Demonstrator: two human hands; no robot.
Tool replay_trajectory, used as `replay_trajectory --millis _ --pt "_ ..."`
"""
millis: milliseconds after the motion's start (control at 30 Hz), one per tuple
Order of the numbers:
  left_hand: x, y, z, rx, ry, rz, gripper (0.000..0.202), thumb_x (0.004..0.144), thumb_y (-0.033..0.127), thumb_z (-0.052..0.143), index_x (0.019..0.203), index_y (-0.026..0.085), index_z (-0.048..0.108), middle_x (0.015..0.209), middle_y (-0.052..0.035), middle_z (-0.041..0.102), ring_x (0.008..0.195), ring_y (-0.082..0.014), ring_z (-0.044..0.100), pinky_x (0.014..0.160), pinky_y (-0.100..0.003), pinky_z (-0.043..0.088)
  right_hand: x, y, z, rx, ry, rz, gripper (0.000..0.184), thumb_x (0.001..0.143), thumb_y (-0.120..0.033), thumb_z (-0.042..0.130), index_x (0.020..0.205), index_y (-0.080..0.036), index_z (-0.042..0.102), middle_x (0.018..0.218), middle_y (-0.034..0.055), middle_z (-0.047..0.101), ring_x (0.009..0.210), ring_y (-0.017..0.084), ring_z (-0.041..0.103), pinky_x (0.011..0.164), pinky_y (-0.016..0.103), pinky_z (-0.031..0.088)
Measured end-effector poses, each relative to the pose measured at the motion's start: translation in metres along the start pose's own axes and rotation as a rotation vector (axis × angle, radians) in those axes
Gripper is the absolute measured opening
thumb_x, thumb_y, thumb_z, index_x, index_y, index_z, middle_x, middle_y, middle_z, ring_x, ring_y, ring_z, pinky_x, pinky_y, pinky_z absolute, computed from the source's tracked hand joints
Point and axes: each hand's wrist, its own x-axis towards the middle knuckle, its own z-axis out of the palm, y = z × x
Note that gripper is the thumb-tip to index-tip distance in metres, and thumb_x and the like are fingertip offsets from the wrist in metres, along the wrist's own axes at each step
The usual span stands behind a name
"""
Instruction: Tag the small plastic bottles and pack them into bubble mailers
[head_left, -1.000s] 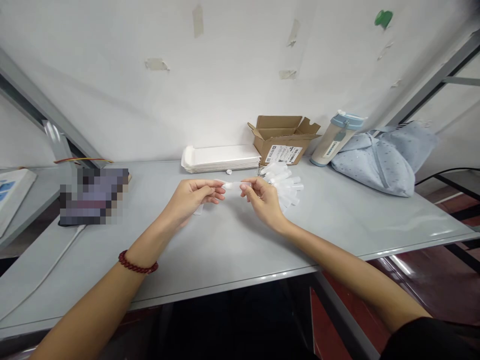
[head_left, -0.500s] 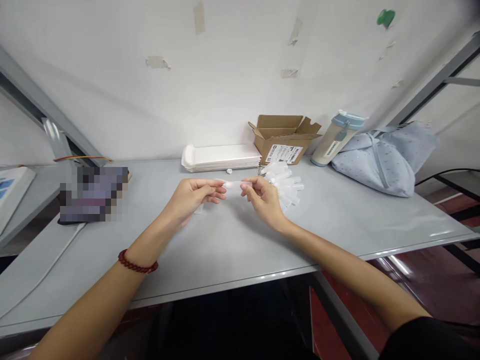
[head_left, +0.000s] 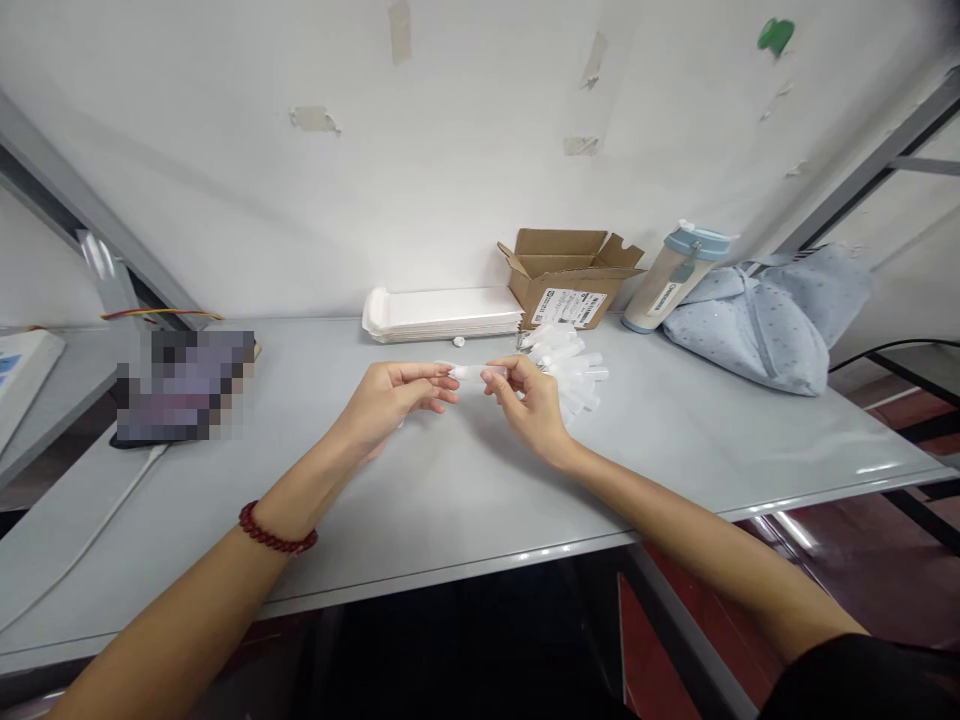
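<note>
Above the grey table (head_left: 465, 490), my left hand (head_left: 390, 400) and my right hand (head_left: 529, 400) each pinch one end of a small translucent white tube (head_left: 471, 372). The left fingertips grip its left end, where a cap seems to sit; the right thumb and forefinger hold the right end. A red bead bracelet (head_left: 276, 530) is on my left wrist. Just behind my right hand lies a pile of several similar clear tubes (head_left: 574, 365). A single small white cap (head_left: 457, 342) rests on the table behind the hands.
A stack of white trays (head_left: 442, 314) lies against the wall, beside an open cardboard box (head_left: 570, 275). A blue-lidded bottle (head_left: 675, 275) leans on a light blue bag (head_left: 765, 315) at the right. A blurred-out object (head_left: 184, 385) and a white cable (head_left: 90, 540) lie left.
Both hands stay pinched on the tube and have drifted slightly right and down. Nothing was let go or picked up.
</note>
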Motion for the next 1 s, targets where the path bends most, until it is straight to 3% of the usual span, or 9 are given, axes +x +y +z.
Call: replay_trajectory --millis 367,667,1000 --pt "0.003 -0.001 -0.001 -0.066 0.138 -0.046 0.025 0.073 0.027 0.069 0.091 0.011 0.073 0.089 -0.0102 0.073 0.079 -0.0187 0.067 0.075 -0.032 0.051 0.004 -0.007 -0.003 0.116 0.019 0.05 0.03 0.083 -0.047 0.059 0.09 -0.017 0.06 0.068 0.0005 0.063 0.061 0.011 0.057 0.059 0.025 0.043" --pt "0.002 0.001 0.001 -0.076 0.016 -0.034 0.016 0.073 0.023 0.068 0.084 0.012 0.072 0.083 -0.0094 0.072 0.079 -0.0203 0.067 0.068 -0.031 0.05 0.002 -0.012 -0.003 0.139 -0.075 0.09 0.035 0.082 -0.051 0.059 0.088 -0.017 0.061 0.066 0.0003 0.062 0.057 0.01 0.053 0.055 0.024 0.04" --pt "0.001 0.002 0.0 0.08 -0.08 -0.031 0.027 0.073 0.042 0.071 0.068 0.015 0.068 0.073 -0.0052 0.065 0.055 -0.013 0.058 0.049 -0.027 0.046 0.001 -0.013 -0.004 0.112 -0.121 0.034 0.032 0.085 -0.049 0.055 0.088 -0.018 0.06 0.065 -0.0008 0.06 0.058 0.01 0.053 0.056 0.024 0.04"
